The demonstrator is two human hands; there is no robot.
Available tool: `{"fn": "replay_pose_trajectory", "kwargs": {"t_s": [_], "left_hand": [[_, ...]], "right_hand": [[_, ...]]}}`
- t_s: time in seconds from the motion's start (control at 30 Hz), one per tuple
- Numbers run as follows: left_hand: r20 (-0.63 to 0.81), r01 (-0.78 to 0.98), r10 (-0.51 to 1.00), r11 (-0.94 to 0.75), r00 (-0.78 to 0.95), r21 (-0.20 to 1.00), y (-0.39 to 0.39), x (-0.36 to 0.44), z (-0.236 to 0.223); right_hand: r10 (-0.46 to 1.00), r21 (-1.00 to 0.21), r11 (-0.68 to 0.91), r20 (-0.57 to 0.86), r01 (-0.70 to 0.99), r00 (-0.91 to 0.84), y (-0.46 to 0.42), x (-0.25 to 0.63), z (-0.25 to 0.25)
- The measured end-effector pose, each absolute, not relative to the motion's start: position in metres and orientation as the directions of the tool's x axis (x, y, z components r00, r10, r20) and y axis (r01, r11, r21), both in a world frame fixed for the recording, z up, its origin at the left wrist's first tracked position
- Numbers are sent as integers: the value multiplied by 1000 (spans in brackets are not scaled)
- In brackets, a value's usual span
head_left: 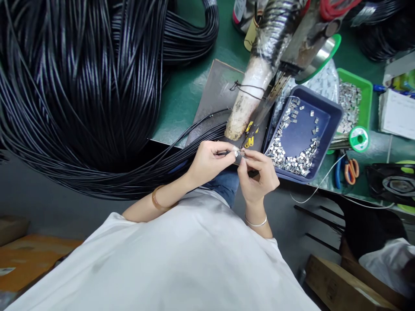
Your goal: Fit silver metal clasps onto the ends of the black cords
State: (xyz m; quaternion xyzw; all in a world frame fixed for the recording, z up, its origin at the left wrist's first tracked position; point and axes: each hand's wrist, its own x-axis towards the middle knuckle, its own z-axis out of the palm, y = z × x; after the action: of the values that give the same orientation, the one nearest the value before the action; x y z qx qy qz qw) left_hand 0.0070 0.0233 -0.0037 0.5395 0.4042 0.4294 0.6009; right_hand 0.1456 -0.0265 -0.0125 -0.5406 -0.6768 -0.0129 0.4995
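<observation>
My left hand [212, 159] pinches a black cable [223, 153] close to its end. Opposite it, my right hand [258, 172] has thumb and fingertips closed on a small metal connector [241, 152] at the cable's tip. The fingertips of both hands nearly meet. Just beyond them, the stained white tube [241, 108] slants down with its lower end near the cable tip. A bundle of black cables [194, 138] runs to the left. Right of my right hand stands a dark blue tray [333, 108] holding many small metal connector shells [292, 160].
A huge coil of black cable [81, 86] fills the upper left. At right lie a green bin [366, 86] of metal parts, a solder wire spool [359, 139], orange-and-blue pliers [351, 170] and a small fan [395, 185]. Boxes [343, 280] sit below, beside another person's sleeve [379, 259].
</observation>
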Motion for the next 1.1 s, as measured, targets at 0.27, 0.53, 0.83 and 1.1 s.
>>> {"fn": "replay_pose_trajectory", "kwargs": {"t_s": [0.27,0.53,0.83,1.1], "left_hand": [[36,36,918,-54,394,998,14,3,-3],[366,345,848,-499,383,795,-3,-34,-12],[360,793,871,-467,334,393,13,-43,-22],[332,586,883,-468,331,662,27,-39,-2]], "right_hand": [[655,-611,389,710,690,259,-28,155,-2],[719,-701,37,514,713,468,-38,203,38],[934,-410,-270,107,871,340,0,256,22],[900,-439,-233,240,867,363,-1,250,21]]}}
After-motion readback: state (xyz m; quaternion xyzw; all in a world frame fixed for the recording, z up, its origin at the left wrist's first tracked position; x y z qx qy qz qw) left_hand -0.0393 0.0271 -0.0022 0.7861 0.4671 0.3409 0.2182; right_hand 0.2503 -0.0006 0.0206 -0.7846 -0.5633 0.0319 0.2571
